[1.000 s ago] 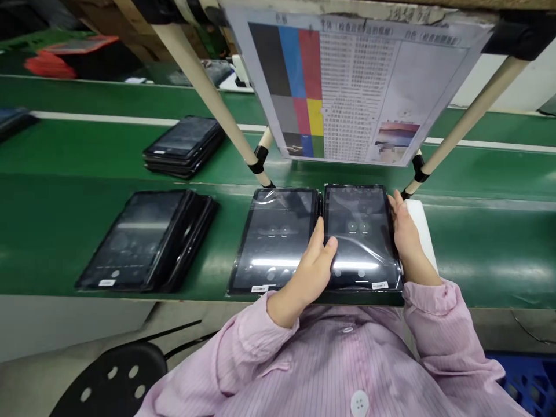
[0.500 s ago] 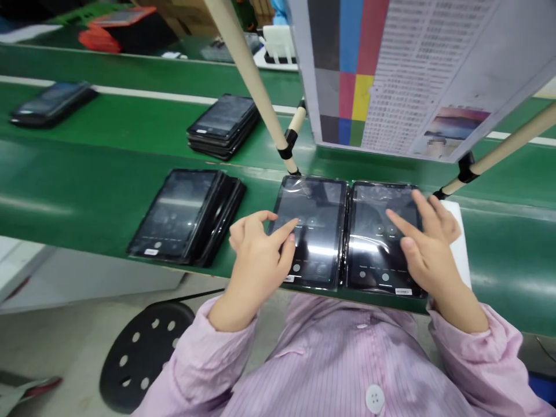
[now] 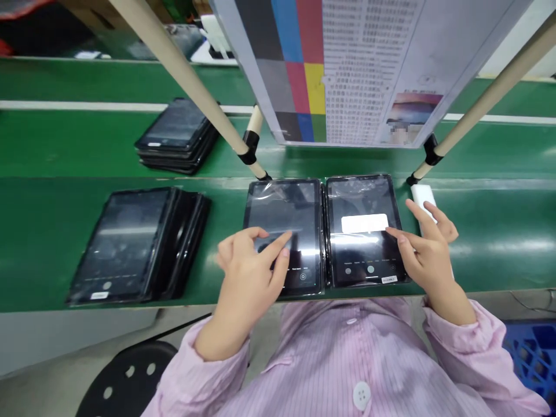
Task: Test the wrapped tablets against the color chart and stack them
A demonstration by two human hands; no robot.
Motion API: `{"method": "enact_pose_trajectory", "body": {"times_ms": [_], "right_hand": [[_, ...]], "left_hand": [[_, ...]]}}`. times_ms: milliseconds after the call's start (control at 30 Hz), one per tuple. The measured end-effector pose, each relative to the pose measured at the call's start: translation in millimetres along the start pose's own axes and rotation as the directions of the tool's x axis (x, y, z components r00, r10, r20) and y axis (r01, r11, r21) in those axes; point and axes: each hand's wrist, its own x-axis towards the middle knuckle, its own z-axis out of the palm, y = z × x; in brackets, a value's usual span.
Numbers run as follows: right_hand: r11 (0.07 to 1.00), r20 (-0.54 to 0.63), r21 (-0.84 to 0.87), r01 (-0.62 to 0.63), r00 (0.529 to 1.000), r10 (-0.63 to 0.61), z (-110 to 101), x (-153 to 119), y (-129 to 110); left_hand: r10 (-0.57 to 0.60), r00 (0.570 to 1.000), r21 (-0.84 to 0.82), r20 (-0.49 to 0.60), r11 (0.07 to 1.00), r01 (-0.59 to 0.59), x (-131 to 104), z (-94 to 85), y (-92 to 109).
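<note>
Two tablets in clear film lie side by side at the bench's front edge. Over the lower left of the left tablet (image 3: 284, 202) is my left hand (image 3: 254, 266), index finger extended at its dark screen, the other fingers apart and holding nothing. The right tablet (image 3: 362, 194) shows a white pop-up box. My right hand (image 3: 428, 249) has its index fingertip at that box's right end, with its other fingers spread. Partly behind the right hand lies a white block-shaped object (image 3: 423, 197). Whether either fingertip presses the glass I cannot tell.
Stacked tablets (image 3: 125, 243) lie to the left, and another stack (image 3: 174, 130) sits farther back on the green bench (image 3: 499, 231). A printed colour chart board (image 3: 347, 75) hangs ahead between beige poles (image 3: 182, 75). A black stool (image 3: 130, 382) stands below left.
A white pop-up box has appeared on the right tablet, and the left tablet's screen display differs. My right hand has shifted slightly downward over its tablet. The view has swung right.
</note>
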Motion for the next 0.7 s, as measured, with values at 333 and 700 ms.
{"method": "enact_pose_trajectory", "body": {"times_ms": [333, 700], "right_hand": [[0.983, -0.161, 0.122, -0.140, 0.974, 0.159, 4, -1, 12], [0.536, 0.270, 0.678, -0.503, 0.848, 0.456, 44, -3, 54]], "left_hand": [[0.003, 0.999, 0.048, 0.049, 0.999, -0.006, 7, 5.9, 19], [0.013, 0.917, -0.624, 0.398, 0.737, 0.260, -3, 24.7, 81]]}}
